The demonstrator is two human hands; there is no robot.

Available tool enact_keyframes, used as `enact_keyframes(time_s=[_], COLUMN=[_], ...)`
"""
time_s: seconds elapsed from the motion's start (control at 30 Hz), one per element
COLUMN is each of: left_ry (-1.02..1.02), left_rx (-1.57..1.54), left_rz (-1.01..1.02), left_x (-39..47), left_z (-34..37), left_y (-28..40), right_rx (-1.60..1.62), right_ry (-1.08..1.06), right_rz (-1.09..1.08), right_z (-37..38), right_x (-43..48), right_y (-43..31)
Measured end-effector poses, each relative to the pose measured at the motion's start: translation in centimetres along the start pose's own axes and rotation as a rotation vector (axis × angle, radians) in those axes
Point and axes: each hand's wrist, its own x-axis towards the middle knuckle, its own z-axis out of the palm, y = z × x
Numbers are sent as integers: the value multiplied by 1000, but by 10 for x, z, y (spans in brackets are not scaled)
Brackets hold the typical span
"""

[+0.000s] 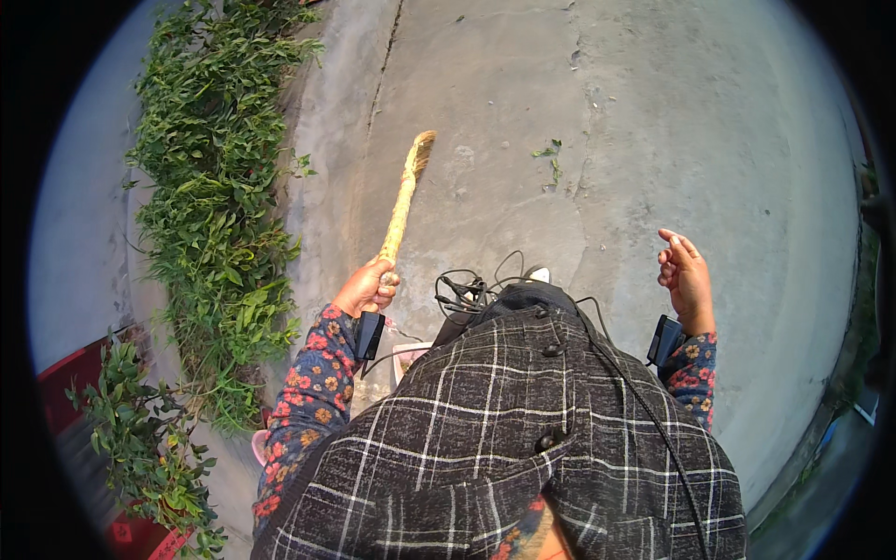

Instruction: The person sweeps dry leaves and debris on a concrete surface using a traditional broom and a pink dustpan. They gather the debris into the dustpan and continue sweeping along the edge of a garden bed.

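My left hand [369, 285] grips the near end of a straw hand broom [400, 210]. The broom points away from me, slightly to the right, and its bristle end is the far one. Out to the right, my right hand [684, 274] hangs over the concrete with nothing in it, its fingers loosely bent and apart. A few green leaf sprigs [555, 164] lie on the concrete ground [483, 91] beyond my feet, to the right of the broom's tip.
Leafy green plants [217, 196] line the left side. A pink-rimmed container [408, 357] stands partly hidden beside my leg. Black cables [465, 290] hang in loops at my front. Another leafy plant [150, 448] grows near a red object [70, 381] at lower left.
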Motion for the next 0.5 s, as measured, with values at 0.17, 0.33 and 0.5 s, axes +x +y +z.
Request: enact_keyframes(time_s=[0.17,0.33,0.5], left_ry=[-176,-242,-296], left_rx=[-4,-129,-161], left_rz=[-125,-140,-133], left_x=[-13,-10,-1], left_z=[5,9,27], left_y=[-34,-18,-4], right_rx=[-15,-12,-48], right_ry=[-6,-43,-35], right_rz=[36,44,30], right_z=[1,5,3], right_x=[5,10,11], right_y=[5,6,3])
